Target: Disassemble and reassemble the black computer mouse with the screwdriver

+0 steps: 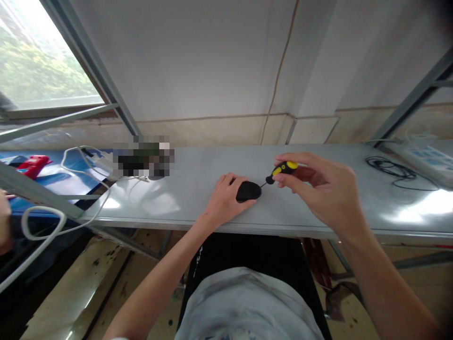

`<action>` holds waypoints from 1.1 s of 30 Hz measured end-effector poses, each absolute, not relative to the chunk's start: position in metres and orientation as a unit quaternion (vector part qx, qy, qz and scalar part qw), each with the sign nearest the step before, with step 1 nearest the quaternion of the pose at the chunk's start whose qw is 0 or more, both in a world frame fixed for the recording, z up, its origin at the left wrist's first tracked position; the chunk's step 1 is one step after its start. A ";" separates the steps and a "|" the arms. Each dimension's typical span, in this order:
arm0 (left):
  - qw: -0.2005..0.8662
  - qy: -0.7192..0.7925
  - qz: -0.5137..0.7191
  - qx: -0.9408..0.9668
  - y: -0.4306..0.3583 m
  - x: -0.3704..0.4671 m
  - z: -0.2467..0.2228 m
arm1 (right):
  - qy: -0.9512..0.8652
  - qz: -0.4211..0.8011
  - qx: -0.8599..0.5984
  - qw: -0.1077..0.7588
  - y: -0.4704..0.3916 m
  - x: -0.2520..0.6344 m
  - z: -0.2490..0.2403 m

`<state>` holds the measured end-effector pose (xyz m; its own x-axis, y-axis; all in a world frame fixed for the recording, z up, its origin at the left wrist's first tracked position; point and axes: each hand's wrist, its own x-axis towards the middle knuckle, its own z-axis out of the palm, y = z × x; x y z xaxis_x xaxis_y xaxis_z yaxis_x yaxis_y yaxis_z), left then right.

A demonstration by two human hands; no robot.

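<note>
1. Two bare hands work over a grey tabletop, seen from above. They are apart from each other, with a small black computer mouse between them, near the middle of the tabletop.
2. The left hand is closed around the left part of the mouse: fingers along its far side, thumb along its near side. The mouse lies low against the tabletop.
3. The right hand pinches a yellow-and-black screwdriver by its handle, between thumb and fingers. The screwdriver tilts down to the left, its thin shaft reaching the right end of the mouse. Whether the tip sits in a hole cannot be told.
4. Writing: small white lettering runs down the leg of the black trousers, too small to read. Dark blue print shows on the pale shirt, cut off by the bottom edge. Pale blue patches on a flat panel at the right are too blurred to read.
5. A thin black cable lies coiled on the tabletop, well to the right of the mouse.
6. At the left, a white cable loops near a red object on a blue surface. A pixelated patch hides part of the tabletop's back left.
</note>
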<state>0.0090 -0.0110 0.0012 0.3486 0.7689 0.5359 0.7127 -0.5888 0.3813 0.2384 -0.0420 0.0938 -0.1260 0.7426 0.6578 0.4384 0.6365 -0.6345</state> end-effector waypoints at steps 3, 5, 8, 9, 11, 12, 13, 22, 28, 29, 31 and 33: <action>0.037 0.452 0.346 0.822 -0.011 0.009 0.002 | -0.734 0.162 -0.398 0.526 -0.042 0.239 0.095; 0.037 0.454 0.344 0.821 -0.011 0.010 0.002 | -0.739 0.176 -0.391 0.520 -0.043 0.240 0.096; 0.039 0.458 0.345 0.819 -0.011 0.010 0.002 | -0.750 0.193 -0.382 0.505 -0.044 0.242 0.098; 0.040 0.458 0.345 0.818 -0.010 0.010 0.001 | -0.754 0.196 -0.380 0.499 -0.045 0.242 0.098; 0.041 0.458 0.345 0.819 -0.010 0.010 0.001 | -0.758 0.199 -0.378 0.492 -0.046 0.243 0.099; 0.041 0.457 0.345 0.819 -0.010 0.009 0.001 | -0.759 0.200 -0.378 0.492 -0.047 0.243 0.099; 0.040 0.457 0.346 0.818 -0.010 0.009 0.001 | -0.758 0.200 -0.378 0.492 -0.047 0.243 0.099; 0.048 0.458 0.336 0.822 -0.011 0.009 0.003 | -0.745 0.199 -0.369 0.519 -0.046 0.241 0.098; 0.041 0.463 0.333 0.820 -0.010 0.010 0.003 | -0.741 0.218 -0.366 0.519 -0.045 0.240 0.099; 0.042 0.464 0.332 0.820 -0.010 0.010 0.002 | -0.741 0.222 -0.367 0.517 -0.046 0.240 0.099; 0.042 0.464 0.332 0.820 -0.010 0.010 0.002 | -0.743 0.224 -0.366 0.514 -0.047 0.240 0.100; 0.036 0.461 0.332 0.822 -0.010 0.009 0.001 | -0.745 0.223 -0.362 0.513 -0.048 0.240 0.101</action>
